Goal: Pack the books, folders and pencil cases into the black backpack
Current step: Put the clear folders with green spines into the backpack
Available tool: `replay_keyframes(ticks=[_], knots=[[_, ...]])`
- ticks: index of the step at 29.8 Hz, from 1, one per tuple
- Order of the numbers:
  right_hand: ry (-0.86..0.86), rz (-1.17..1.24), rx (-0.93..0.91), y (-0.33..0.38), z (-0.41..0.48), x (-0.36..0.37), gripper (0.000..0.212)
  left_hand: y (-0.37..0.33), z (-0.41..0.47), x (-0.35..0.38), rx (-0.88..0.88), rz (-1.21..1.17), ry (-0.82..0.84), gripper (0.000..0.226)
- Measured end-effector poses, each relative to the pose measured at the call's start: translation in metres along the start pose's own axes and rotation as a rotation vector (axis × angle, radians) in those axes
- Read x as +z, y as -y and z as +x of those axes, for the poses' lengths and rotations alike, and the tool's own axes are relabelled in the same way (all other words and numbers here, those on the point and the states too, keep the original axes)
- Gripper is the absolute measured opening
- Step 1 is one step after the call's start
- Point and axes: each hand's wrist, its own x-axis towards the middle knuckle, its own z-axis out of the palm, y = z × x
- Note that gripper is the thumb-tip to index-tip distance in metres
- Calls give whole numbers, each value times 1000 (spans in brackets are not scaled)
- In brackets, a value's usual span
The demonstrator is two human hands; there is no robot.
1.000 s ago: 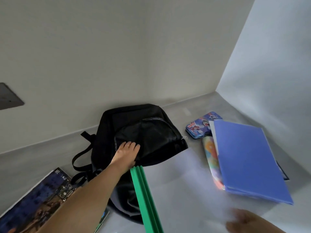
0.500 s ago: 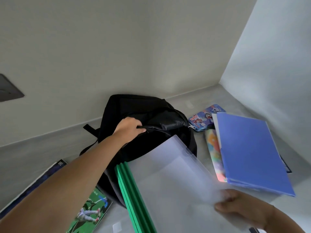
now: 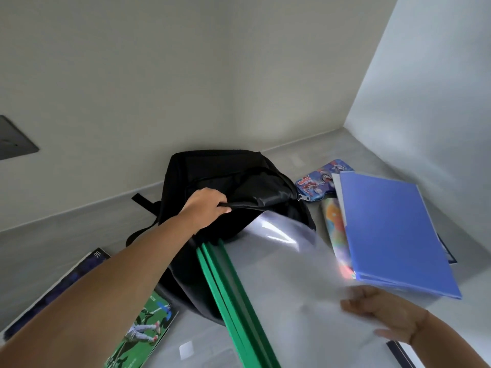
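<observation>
The black backpack lies on the grey counter against the wall. My left hand grips the edge of its opening and holds the flap lifted. My right hand holds the near edge of a translucent folder with a green spine; the folder's far corner is inside the mouth of the backpack. To the right lies a blue folder on top of a colourful book, with a blue cartoon pencil case behind them.
A dark-covered book and a green football book lie at the lower left, partly under my arm. A dark object shows at the bottom right edge. Walls close the counter at the back and right; a grey wall plate sits left.
My left hand went from resting flat on the backpack to gripping and lifting the opening's edge. My right hand pushed the translucent folder forward, so its far corner entered the backpack.
</observation>
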Motion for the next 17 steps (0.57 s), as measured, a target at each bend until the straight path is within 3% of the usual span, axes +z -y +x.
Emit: replay_keyframes(ticks=[3,5,7,9,13,17], knots=[[7,64,-52,-9,0,1,9,7,-4,5,0,-4,9,22],[9,144,-132,-22,9,-2,46,6,-7,9,2,-12,9,20],[-52,143,-170,-25,15,3,66,4,-8,14,8,-8,15,19],[-58,75,-182,-24,19,6,62,3,-9,19,4,10,10,17],[5,-75,-83,-15,19,11,27,2,-7,22,-54,-18,-45,13],[73,-172,16,-16,20,12,32,0,-2,21,-133,-104,-53,11]])
